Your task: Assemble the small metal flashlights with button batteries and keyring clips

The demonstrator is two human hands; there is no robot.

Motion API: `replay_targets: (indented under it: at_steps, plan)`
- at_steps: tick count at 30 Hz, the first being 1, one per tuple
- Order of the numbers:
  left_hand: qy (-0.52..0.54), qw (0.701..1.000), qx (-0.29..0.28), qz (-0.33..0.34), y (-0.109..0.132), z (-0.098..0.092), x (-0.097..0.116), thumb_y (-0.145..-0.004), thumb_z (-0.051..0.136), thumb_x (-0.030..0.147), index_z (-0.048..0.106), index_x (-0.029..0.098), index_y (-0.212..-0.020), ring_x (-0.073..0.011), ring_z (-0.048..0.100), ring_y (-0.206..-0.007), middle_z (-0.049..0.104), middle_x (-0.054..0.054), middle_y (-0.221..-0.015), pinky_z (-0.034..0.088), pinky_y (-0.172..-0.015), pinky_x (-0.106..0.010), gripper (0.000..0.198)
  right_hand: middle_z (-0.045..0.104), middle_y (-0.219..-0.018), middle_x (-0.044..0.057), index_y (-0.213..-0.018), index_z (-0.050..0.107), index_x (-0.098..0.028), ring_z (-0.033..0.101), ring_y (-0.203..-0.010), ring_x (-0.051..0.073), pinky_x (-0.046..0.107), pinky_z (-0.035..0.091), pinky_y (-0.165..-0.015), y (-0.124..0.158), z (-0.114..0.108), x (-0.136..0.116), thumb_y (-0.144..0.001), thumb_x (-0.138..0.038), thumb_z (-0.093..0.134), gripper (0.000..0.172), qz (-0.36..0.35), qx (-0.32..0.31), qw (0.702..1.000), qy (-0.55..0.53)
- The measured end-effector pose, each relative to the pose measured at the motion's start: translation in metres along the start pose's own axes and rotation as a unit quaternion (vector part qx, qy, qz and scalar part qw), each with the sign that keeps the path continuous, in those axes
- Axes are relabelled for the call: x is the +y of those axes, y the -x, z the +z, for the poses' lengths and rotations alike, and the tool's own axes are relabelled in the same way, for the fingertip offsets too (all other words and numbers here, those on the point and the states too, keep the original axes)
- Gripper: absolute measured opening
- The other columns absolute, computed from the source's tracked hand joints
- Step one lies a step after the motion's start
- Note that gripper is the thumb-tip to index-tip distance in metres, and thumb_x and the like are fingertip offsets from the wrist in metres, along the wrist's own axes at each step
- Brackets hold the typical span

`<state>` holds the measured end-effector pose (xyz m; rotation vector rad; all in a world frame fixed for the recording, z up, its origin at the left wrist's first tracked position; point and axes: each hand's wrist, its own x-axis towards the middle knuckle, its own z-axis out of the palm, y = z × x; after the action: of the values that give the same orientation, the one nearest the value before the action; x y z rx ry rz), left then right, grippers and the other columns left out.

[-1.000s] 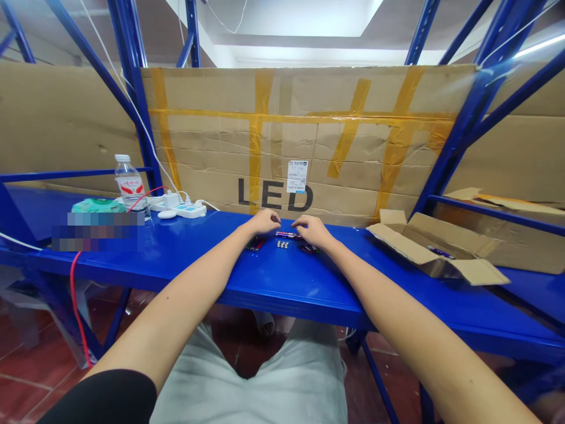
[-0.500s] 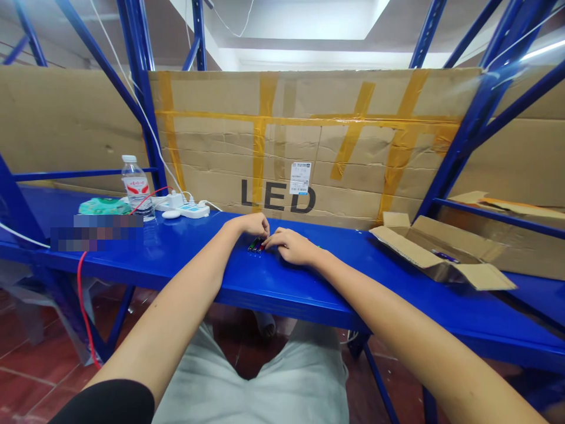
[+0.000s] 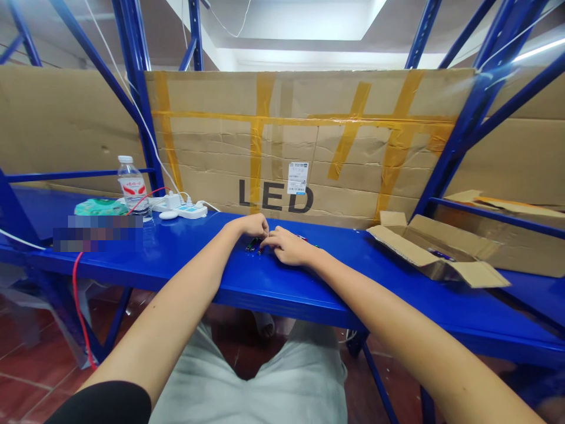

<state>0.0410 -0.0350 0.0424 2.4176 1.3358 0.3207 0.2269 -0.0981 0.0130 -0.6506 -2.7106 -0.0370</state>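
Note:
Several small slim pieces, dark with green and red parts and shiny ends, lie side by side on the blue tabletop. My left hand rests just behind them, its fingers curled closed toward my right hand; what they pinch, if anything, is hidden. My right hand lies palm down at the right of the pieces. Its bent fingertips meet the left fingers and reach over a red piece. Behind my right hand a red and white piece shows in part, with a small green bit by the wrist.
An open cardboard box with a small purplish item stands at the right. On the left are a water bottle, a power strip and a green packet. A large cardboard panel closes the back.
My right fingers have shifted slightly over the slim pieces, and the red and white piece behind that hand shows more. My left hand stays nearly still. The view has shifted a little.

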Motion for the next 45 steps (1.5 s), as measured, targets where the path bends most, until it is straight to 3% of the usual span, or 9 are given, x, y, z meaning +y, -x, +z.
replay_targets:
  at_steps: [6, 11, 16, 19, 24, 29, 33, 41, 45]
  plan:
    - [0.001, 1.0, -0.003, 0.012, -0.001, 0.001, -0.001, -0.06, 0.064, 0.02, 0.075, 0.014, -0.07, -0.0132, 0.056, -0.06, 0.07, -0.002, -0.066, 0.04, -0.059, -0.023, 0.016, 0.068, -0.096, 0.006, -0.095, 0.071, -0.019, 0.051, -0.096, 0.021, 0.038, 0.037, -0.092, 0.002, -0.004, -0.007, -0.085, -0.007, 0.046, 0.03, -0.003, -0.038, 0.999, -0.023]
    - [0.009, 1.0, -0.008, 0.01, 0.001, 0.002, 0.002, -0.06, 0.065, 0.019, 0.075, 0.015, -0.07, -0.0138, 0.059, -0.062, 0.071, -0.003, -0.069, 0.042, -0.06, -0.023, 0.015, 0.063, -0.074, 0.001, -0.082, 0.066, -0.018, 0.053, -0.073, 0.015, 0.028, 0.039, -0.071, 0.006, -0.012, -0.014, -0.087, -0.031, 0.059, 0.016, 0.007, -0.063, 0.995, -0.071]
    - [0.011, 0.999, 0.012, 0.038, 0.002, 0.003, 0.006, -0.062, 0.065, 0.02, 0.075, 0.015, -0.076, -0.0135, 0.059, -0.062, 0.071, -0.003, -0.07, 0.042, -0.059, -0.023, 0.017, 0.059, -0.069, -0.003, -0.078, 0.061, -0.017, 0.049, -0.063, 0.01, 0.022, 0.035, -0.058, 0.018, -0.03, 0.0, -0.077, -0.018, 0.061, 0.001, 0.107, -0.058, 0.982, -0.143]
    - [0.018, 0.997, 0.048, 0.063, 0.002, 0.005, 0.01, -0.065, 0.064, 0.021, 0.075, 0.015, -0.079, -0.0141, 0.06, -0.066, 0.071, -0.003, -0.073, 0.043, -0.062, -0.023, 0.019, 0.06, -0.069, -0.002, -0.077, 0.058, -0.017, 0.051, -0.063, 0.011, 0.022, 0.036, -0.058, 0.025, -0.036, 0.008, -0.078, -0.023, 0.06, 0.007, 0.156, -0.027, 0.977, -0.146]
    - [0.002, 0.99, 0.084, 0.109, -0.002, 0.013, 0.019, -0.067, 0.064, 0.021, 0.076, 0.017, -0.078, -0.0157, 0.062, -0.071, 0.071, -0.003, -0.075, 0.044, -0.066, -0.024, 0.017, 0.065, -0.077, 0.001, -0.084, 0.064, -0.017, 0.056, -0.069, 0.013, 0.022, 0.038, -0.061, 0.024, -0.036, 0.005, -0.077, -0.027, 0.064, 0.012, 0.154, -0.04, 0.982, -0.1]
    - [0.016, 0.994, 0.06, 0.095, -0.003, 0.021, 0.025, -0.062, 0.066, 0.018, 0.077, 0.018, -0.078, -0.0169, 0.062, -0.073, 0.072, -0.002, -0.074, 0.045, -0.066, -0.023, 0.019, 0.07, -0.089, 0.006, -0.094, 0.065, -0.018, 0.06, -0.074, 0.017, 0.024, 0.038, -0.061, 0.023, -0.036, 0.003, -0.074, -0.03, 0.068, 0.023, 0.196, -0.043, 0.98, -0.015]
    - [0.028, 0.997, 0.038, 0.068, -0.001, 0.021, 0.027, -0.059, 0.069, 0.018, 0.077, 0.019, -0.078, -0.0183, 0.064, -0.078, 0.073, -0.002, -0.077, 0.046, -0.068, -0.023, 0.021, 0.072, -0.089, 0.008, -0.088, 0.07, -0.019, 0.062, -0.073, 0.019, 0.025, 0.036, -0.058, 0.025, -0.036, 0.01, -0.073, -0.035, 0.071, 0.022, 0.236, -0.067, 0.969, 0.03]
    - [0.009, 0.995, 0.015, 0.096, 0.0, 0.023, 0.026, -0.063, 0.072, 0.023, 0.078, 0.02, -0.077, -0.016, 0.062, -0.069, 0.072, -0.002, -0.075, 0.043, -0.063, -0.024, 0.016, 0.072, -0.082, 0.003, -0.085, 0.072, -0.019, 0.061, -0.07, 0.016, 0.023, 0.038, -0.058, 0.028, -0.041, 0.015, -0.072, -0.022, 0.066, 0.014, 0.205, -0.131, 0.969, -0.035]
    - [-0.007, 0.996, 0.013, 0.088, 0.0, 0.024, 0.027, -0.061, 0.072, 0.021, 0.077, 0.02, -0.074, -0.0155, 0.06, -0.066, 0.07, -0.002, -0.071, 0.042, -0.061, -0.024, 0.013, 0.067, -0.072, 0.0, -0.082, 0.069, -0.018, 0.056, -0.063, 0.013, 0.023, 0.037, -0.055, 0.035, -0.047, 0.021, -0.074, -0.024, 0.06, 0.013, 0.215, -0.114, 0.967, -0.072]
